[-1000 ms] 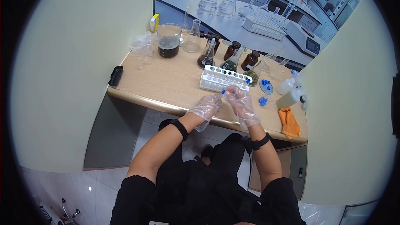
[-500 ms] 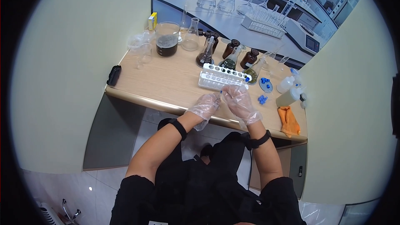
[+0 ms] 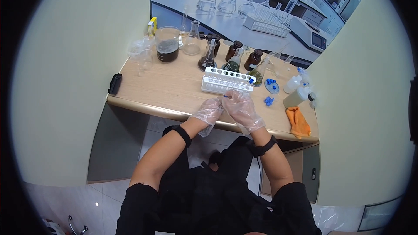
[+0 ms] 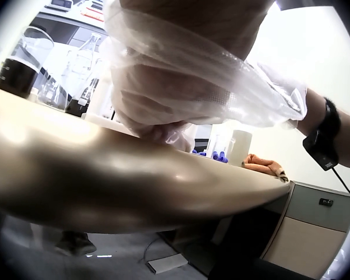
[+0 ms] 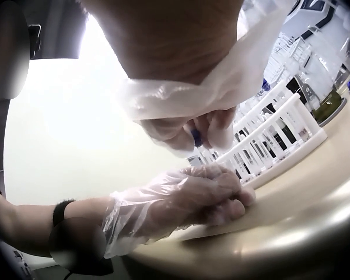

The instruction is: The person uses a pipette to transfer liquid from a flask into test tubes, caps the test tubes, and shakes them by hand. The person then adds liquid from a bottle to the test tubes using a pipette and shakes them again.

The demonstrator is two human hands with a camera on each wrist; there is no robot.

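Note:
Both hands wear clear plastic gloves and meet over the front edge of the table. My right hand (image 3: 240, 108) pinches a small blue stopper (image 5: 196, 137), partly covered by the fingertips. Just below and left of it, my left hand (image 3: 208, 109) has its fingers curled round a clear glass tube (image 5: 194, 158), of which only a short piece shows between the hands. Right behind the hands stands a white test tube rack (image 3: 207, 86) with clear tubes in it. One blue stopper (image 3: 251, 81) shows at the rack's right end.
Flasks with dark contents (image 3: 207, 62) and brown bottles (image 3: 253, 61) stand behind the rack. A beaker of dark liquid (image 3: 167, 55) is at back left. To the right are loose blue stoppers (image 3: 269, 101), a dish of stoppers (image 3: 271, 86), plastic bottles (image 3: 296, 98) and an orange cloth (image 3: 298, 122).
The right hand's fingers have closed further over the blue stopper, which showed more plainly before. Both hands stay close together; the head view has shifted slightly.

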